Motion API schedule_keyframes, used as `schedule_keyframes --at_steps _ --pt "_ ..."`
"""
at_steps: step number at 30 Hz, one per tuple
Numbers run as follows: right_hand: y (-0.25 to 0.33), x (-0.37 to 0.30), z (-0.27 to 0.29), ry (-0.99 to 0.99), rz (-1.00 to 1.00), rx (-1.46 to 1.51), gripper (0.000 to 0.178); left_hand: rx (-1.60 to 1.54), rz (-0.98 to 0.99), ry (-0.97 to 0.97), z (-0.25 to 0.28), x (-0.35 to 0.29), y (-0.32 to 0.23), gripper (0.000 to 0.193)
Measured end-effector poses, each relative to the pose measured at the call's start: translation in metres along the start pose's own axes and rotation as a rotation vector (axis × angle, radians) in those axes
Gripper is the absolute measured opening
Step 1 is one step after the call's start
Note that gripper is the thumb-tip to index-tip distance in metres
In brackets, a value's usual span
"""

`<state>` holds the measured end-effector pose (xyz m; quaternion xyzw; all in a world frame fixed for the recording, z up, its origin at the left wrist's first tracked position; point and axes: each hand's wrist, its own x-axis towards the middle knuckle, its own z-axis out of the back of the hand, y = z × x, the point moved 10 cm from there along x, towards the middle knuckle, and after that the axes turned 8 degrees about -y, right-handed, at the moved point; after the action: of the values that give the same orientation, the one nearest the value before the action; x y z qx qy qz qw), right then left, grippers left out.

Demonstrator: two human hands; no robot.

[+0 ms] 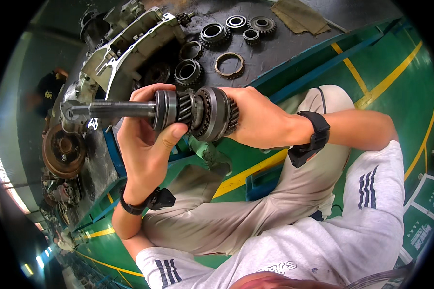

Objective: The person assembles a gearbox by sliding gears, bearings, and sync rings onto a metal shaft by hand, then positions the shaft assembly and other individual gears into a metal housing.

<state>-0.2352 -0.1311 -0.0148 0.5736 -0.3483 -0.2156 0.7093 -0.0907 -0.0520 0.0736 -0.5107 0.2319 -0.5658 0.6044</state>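
A steel gear shaft (197, 113) lies level across the middle of the view, lifted in front of the bench. Its long bare splined end points left; a bearing, a helical gear and a toothed synchronizer hub sit along it. My left hand (144, 130) wraps the bearing part, thumb in front and fingers behind. My right hand (258, 118) grips the gear at the right end, its fingers hidden behind the shaft. Black bands with small box-shaped units are on both wrists.
On the dark workbench (275, 55) lie several loose gears (188, 72), a brass ring (229, 65) and a brown cloth (301, 17). An open gearbox housing (130, 53) stands at the back left, a rusty disc (63, 150) at the far left. Another person (50, 91) is beyond.
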Motion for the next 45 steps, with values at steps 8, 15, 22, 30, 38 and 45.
schedule_keyframes --at_steps 8,15,22,30,38,45 --pt "-0.005 -0.001 -0.021 0.144 -0.061 0.098 0.031 -0.108 -0.09 0.114 -0.002 -0.008 0.01 0.082" --pt "-0.005 -0.01 -0.036 0.417 -0.127 0.304 0.025 -0.178 -0.239 0.024 0.018 -0.012 -0.045 0.108" --pt "-0.007 -0.019 -0.055 0.531 -0.15 0.182 0.035 1.06 -0.778 0.121 -0.02 -0.073 -0.119 0.063" --pt "0.016 -0.037 -0.06 0.78 -0.226 -0.258 0.022 1.36 -0.928 0.247 -0.053 -0.096 -0.037 0.075" --pt "0.019 -0.03 -0.051 0.634 -0.033 -0.57 0.04 0.622 -0.427 0.25 -0.054 -0.073 0.016 0.105" --pt "0.012 -0.043 -0.05 0.63 -0.01 -0.821 0.057 0.432 -0.201 0.239 -0.067 -0.077 0.054 0.081"
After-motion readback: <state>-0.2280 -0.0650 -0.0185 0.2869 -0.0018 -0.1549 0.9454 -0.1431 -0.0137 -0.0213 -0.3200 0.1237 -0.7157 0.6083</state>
